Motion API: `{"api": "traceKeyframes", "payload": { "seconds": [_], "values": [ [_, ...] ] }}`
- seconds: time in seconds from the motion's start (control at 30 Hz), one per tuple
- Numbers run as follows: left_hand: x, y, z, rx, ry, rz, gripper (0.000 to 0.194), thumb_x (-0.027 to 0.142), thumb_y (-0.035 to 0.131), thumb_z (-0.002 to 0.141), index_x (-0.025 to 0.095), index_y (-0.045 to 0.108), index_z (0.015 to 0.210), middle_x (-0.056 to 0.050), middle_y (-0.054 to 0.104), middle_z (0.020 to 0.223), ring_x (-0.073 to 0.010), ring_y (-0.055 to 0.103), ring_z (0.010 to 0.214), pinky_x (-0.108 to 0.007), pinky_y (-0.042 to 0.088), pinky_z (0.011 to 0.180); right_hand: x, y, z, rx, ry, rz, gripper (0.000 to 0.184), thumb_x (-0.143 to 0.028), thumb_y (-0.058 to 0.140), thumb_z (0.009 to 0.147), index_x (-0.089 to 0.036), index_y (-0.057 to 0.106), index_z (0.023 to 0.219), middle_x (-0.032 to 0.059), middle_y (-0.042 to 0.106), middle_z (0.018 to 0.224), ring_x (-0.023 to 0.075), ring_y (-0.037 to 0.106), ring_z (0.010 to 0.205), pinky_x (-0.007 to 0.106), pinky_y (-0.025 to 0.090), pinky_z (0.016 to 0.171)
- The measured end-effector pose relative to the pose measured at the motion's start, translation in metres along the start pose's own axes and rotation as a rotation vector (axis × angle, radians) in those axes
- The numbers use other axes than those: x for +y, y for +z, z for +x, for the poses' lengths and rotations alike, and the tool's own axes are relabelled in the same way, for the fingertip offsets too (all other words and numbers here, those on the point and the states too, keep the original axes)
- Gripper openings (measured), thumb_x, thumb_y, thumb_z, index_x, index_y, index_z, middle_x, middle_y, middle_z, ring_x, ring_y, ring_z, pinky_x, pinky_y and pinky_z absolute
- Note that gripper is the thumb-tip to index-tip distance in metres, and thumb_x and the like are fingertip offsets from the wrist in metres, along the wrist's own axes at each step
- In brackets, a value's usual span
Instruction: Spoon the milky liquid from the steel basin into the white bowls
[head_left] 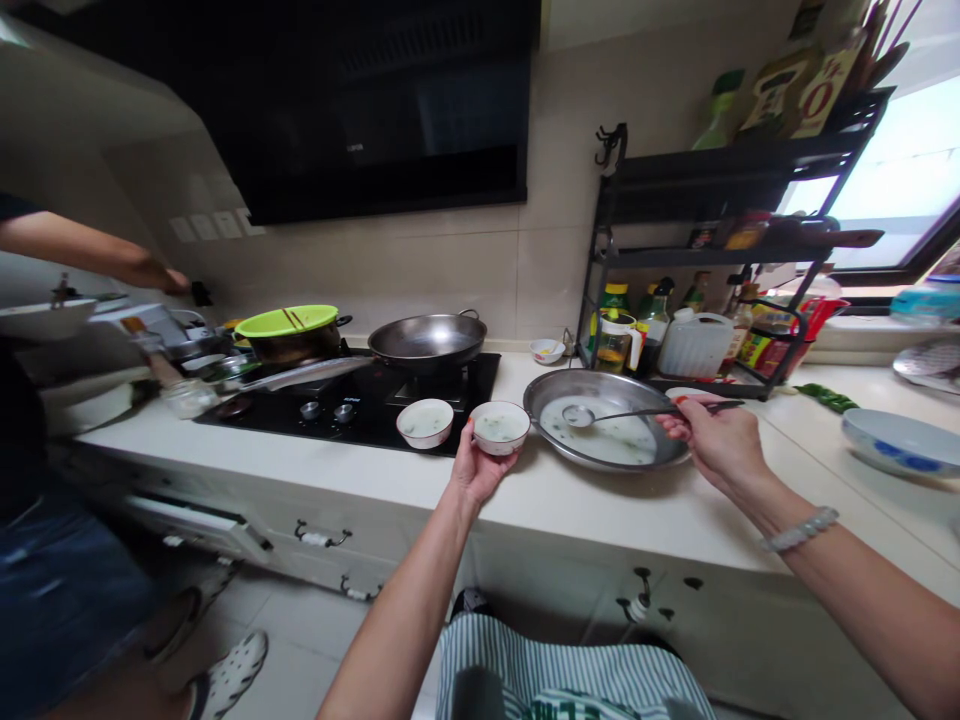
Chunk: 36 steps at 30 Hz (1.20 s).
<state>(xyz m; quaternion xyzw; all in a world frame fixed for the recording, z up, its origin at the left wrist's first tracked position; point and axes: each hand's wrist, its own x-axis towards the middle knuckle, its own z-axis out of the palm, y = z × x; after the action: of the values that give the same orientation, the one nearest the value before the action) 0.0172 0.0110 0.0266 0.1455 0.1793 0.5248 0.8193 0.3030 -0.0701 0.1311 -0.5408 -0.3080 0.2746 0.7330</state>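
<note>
My left hand (pixel 480 472) grips a small white bowl (pixel 501 428) from below and the side, thumb at its rim. Whitish soup with green bits fills this bowl. Just left of it, a second bowl of the same kind (pixel 425 424) stands at the cooktop's front edge, also filled. In my right hand (pixel 716 440) is the handle of a metal ladle (pixel 637 413). The ladle's head is over the whitish soup in a wide steel basin (pixel 551 455), right of the held bowl. Behind my right hand, another white dish (pixel 686 393) is partly hidden.
A wok (pixel 427 340) and a pot under a lime-green basin (pixel 289 322) stand on the black cooktop (pixel 360 400). A bottle rack (pixel 690 255) rises behind the steel basin. At right is a blue-patterned bowl (pixel 904 440). Another person's arm (pixel 82 245) reaches in from the left.
</note>
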Motion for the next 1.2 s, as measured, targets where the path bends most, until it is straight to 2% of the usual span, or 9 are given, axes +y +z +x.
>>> {"api": "traceKeyframes", "payload": {
  "seconds": [0.17, 0.33, 0.63, 0.77, 0.9, 1.2],
  "values": [
    [0.0, -0.001, 0.001, 0.003, -0.01, -0.005, 0.055, 0.049, 0.062, 0.086, 0.019, 0.054, 0.131, -0.015, 0.065, 0.121, -0.0317, 0.064, 0.108, -0.046, 0.058, 0.082, -0.002, 0.0, -0.001, -0.002, -0.009, 0.005, 0.014, -0.003, 0.065, 0.071, -0.014, 0.061, 0.063, 0.0057, 0.063, 0.05, 0.0112, 0.058, 0.039, 0.014, 0.046, 0.035],
    [0.0, 0.0, 0.001, 0.008, -0.002, -0.008, 0.053, 0.049, 0.06, 0.087, 0.018, 0.055, 0.13, -0.015, 0.065, 0.121, -0.0319, 0.064, 0.108, -0.046, 0.058, 0.081, -0.001, 0.0, -0.001, -0.012, -0.01, -0.009, 0.016, -0.002, 0.062, 0.072, -0.013, 0.061, 0.061, 0.0065, 0.062, 0.049, 0.0107, 0.057, 0.038, 0.013, 0.045, 0.035],
    [0.0, 0.0, 0.001, 0.007, -0.013, -0.018, 0.054, 0.049, 0.06, 0.087, 0.019, 0.053, 0.132, -0.016, 0.064, 0.126, -0.0327, 0.063, 0.111, -0.045, 0.057, 0.082, -0.006, 0.002, -0.003, 0.003, 0.009, -0.011, 0.013, -0.004, 0.066, 0.074, -0.013, 0.06, 0.066, 0.0057, 0.062, 0.05, 0.011, 0.057, 0.039, 0.014, 0.047, 0.035],
    [0.0, 0.001, 0.0, 0.011, -0.007, -0.014, 0.051, 0.049, 0.056, 0.09, 0.019, 0.054, 0.131, -0.015, 0.065, 0.121, -0.0315, 0.065, 0.108, -0.045, 0.058, 0.082, -0.009, 0.003, -0.003, 0.019, 0.016, -0.016, 0.014, -0.001, 0.061, 0.074, -0.012, 0.061, 0.066, 0.0074, 0.062, 0.05, 0.0114, 0.057, 0.04, 0.013, 0.045, 0.035],
    [-0.001, 0.002, 0.0, 0.016, -0.001, -0.016, 0.049, 0.049, 0.056, 0.09, 0.019, 0.055, 0.129, -0.015, 0.066, 0.12, -0.0311, 0.065, 0.105, -0.045, 0.059, 0.08, -0.012, 0.005, -0.003, 0.025, 0.031, -0.016, 0.014, -0.002, 0.064, 0.075, -0.013, 0.06, 0.066, 0.0065, 0.062, 0.05, 0.0114, 0.056, 0.039, 0.014, 0.045, 0.035],
    [-0.001, -0.002, 0.002, 0.006, -0.006, -0.005, 0.053, 0.049, 0.058, 0.089, 0.02, 0.053, 0.132, -0.015, 0.065, 0.12, -0.0314, 0.065, 0.106, -0.045, 0.058, 0.08, -0.031, 0.025, -0.012, -0.036, -0.003, 0.038, 0.012, -0.005, 0.062, 0.081, -0.014, 0.059, 0.075, 0.0071, 0.063, 0.054, 0.0116, 0.058, 0.043, 0.015, 0.045, 0.037]
  ]
}}
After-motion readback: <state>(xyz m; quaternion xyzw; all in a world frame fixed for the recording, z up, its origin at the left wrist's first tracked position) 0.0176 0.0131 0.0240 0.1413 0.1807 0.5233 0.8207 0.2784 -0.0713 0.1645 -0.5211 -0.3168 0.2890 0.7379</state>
